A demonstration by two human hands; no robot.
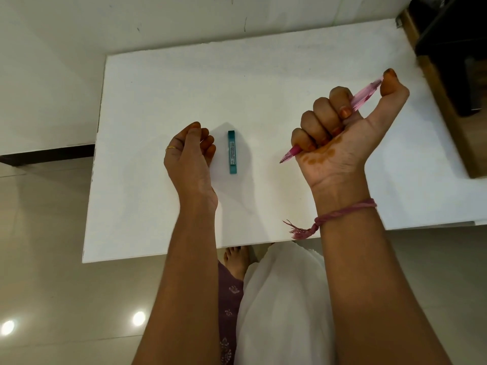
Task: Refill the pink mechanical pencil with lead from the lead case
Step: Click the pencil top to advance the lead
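The pink mechanical pencil [369,92] is clear pink plastic, and my right hand [340,133] holds it in a fist above the white table [263,83]. Its tip points down and left, and my thumb presses on its back end. The teal lead case [232,152] lies flat on the table, lengthwise away from me, between my two hands. My left hand [189,154] rests just left of the case with its fingers curled loosely; nothing shows in it and it does not touch the case.
A dark wooden piece of furniture [448,88] stands at the table's right edge. A white wall runs behind the table. The tiled floor, my foot [235,262] and my clothing show below the near edge.
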